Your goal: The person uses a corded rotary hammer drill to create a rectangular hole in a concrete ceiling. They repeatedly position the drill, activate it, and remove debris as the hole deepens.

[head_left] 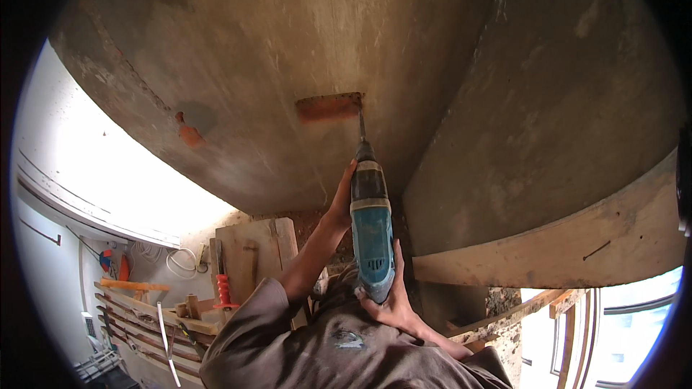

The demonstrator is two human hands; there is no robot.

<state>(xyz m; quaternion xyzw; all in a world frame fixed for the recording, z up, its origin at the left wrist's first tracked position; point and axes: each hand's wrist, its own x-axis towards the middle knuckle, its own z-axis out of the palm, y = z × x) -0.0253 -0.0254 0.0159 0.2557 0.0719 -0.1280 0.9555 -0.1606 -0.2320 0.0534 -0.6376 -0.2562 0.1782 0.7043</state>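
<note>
A teal and black rotary hammer drill [373,234] points up and away from me at the brown plastered wall [288,36]. My left hand [342,193] grips its dark front section from the left side, just behind the chuck; the far fingers are hidden by the body. At the rear, my right hand [393,304] is wrapped around the handle end, its trigger finger out of sight. The bit [362,127] meets the right end of a rectangular recess [328,107] cut in the plaster, where reddish brick shows.
A smaller broken patch [189,133] exposes brick farther left. To the right runs a curved wooden plank [548,253] with a nail [597,249]. Lower left are a wooden board [263,241], a chisel with a red grip [223,292], a white cable coil [182,263] and stacked timber [144,317].
</note>
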